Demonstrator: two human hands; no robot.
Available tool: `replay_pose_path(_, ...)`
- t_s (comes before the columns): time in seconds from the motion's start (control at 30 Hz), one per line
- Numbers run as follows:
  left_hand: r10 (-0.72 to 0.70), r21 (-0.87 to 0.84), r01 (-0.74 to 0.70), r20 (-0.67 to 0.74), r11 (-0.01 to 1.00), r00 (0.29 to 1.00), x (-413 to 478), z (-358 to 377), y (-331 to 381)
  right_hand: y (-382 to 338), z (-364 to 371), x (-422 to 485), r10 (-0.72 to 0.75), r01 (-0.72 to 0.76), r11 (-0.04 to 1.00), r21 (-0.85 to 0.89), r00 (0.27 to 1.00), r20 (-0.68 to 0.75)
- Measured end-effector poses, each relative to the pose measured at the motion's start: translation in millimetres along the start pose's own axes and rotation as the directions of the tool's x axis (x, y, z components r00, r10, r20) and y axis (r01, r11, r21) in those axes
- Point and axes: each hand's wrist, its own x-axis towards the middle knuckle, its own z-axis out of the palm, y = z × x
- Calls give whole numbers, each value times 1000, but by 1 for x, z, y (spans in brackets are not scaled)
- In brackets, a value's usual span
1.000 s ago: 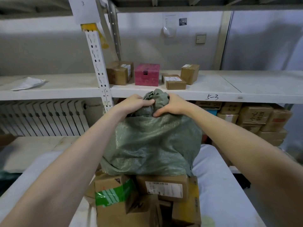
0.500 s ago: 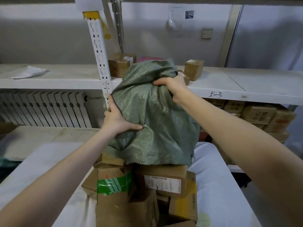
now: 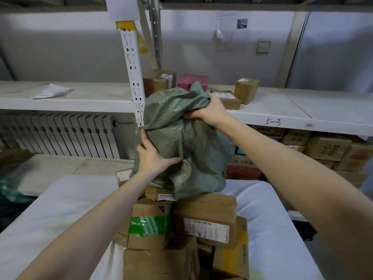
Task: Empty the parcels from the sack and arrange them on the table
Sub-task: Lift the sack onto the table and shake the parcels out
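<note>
A green woven sack [image 3: 193, 146] hangs crumpled above a heap of brown cardboard parcels on the white table [image 3: 60, 209]. My right hand [image 3: 210, 113] grips the sack's bunched top. My left hand [image 3: 153, 156] holds its lower left side, thumb pressed into the fabric. Below the sack lie a parcel with green tape [image 3: 150, 223], a parcel with a white shipping label [image 3: 207, 221], a parcel with yellow tape [image 3: 232, 257] and a small parcel [image 3: 159, 194] under the sack's hem. Whatever is inside the sack is hidden.
A white shelf [image 3: 282, 110] behind the table carries several boxes, among them a pink box [image 3: 191, 81]. A shelf upright [image 3: 132, 67] stands just left of the sack. More cartons [image 3: 327, 148] are stacked under the shelf at right. A radiator [image 3: 60, 134] is at left.
My left hand has gone from the sack's top down to its lower left side. My right hand has kept its grip on the top and pulled the sack upward off the parcels.
</note>
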Motion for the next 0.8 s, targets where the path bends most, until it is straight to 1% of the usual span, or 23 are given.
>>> replay_pose_path(0.07, 22, -58, -22, -8, 998, 1000, 6, -7, 6, -12, 0, 1, -37, 42, 998, 54, 996, -84)
replay_pose_path(0.13, 70, -98, -72, -21, 993, 997, 12, -13, 18, -17, -6, 5, -55, 91, 984, 154, 974, -220)
replay_pose_path(0.2, 114, -105, -116, -21, 988, 993, 16, -14, 29, -17, -13, 10, -51, 130, 968, 216, 940, -338)
replay_pose_path(0.23, 125, -91, -125, -9, 988, 992, 17, -12, 32, -14, -15, 12, -33, 120, 968, 222, 931, -363)
replay_pose_path(0.27, 124, -68, -123, 16, 990, 992, 18, -11, 32, -13, -17, 11, -1, 85, 973, 215, 931, -365)
replay_pose_path(0.33, 82, -15, -82, 79, 997, 993, 19, -7, 26, -6, -15, 8, 86, -35, 985, 166, 946, -311)
replay_pose_path(0.37, 61, 9, -63, 108, 998, 992, 20, -6, 23, -4, -15, 5, 107, -63, 986, 156, 951, -292)
replay_pose_path(0.43, 57, 19, -59, 120, 998, 991, 22, -7, 24, -4, -18, 1, 105, -31, 973, 230, 942, -318)
replay_pose_path(0.53, 148, -9, -148, 57, 989, 987, 30, -14, 49, -1, -36, 1, 93, 65, 936, 347, 904, -418)
replay_pose_path(0.6, 169, 35, -171, 65, 985, 984, 32, -14, 58, 11, -43, -2, 107, 44, 935, 351, 910, -401)
replay_pose_path(0.7, 73, 147, -106, 210, 984, 975, 32, -6, 50, 31, -44, -11, 112, -46, 976, 215, 945, -308)
replay_pose_path(0.73, 41, 164, -88, 268, 982, 963, 32, -6, 46, 32, -44, -12, 94, -51, 986, 162, 957, -274)
replay_pose_path(0.8, 20, 174, -93, 380, 980, 925, 34, -12, 47, 25, -46, -12, 70, -51, 995, 91, 974, -214)
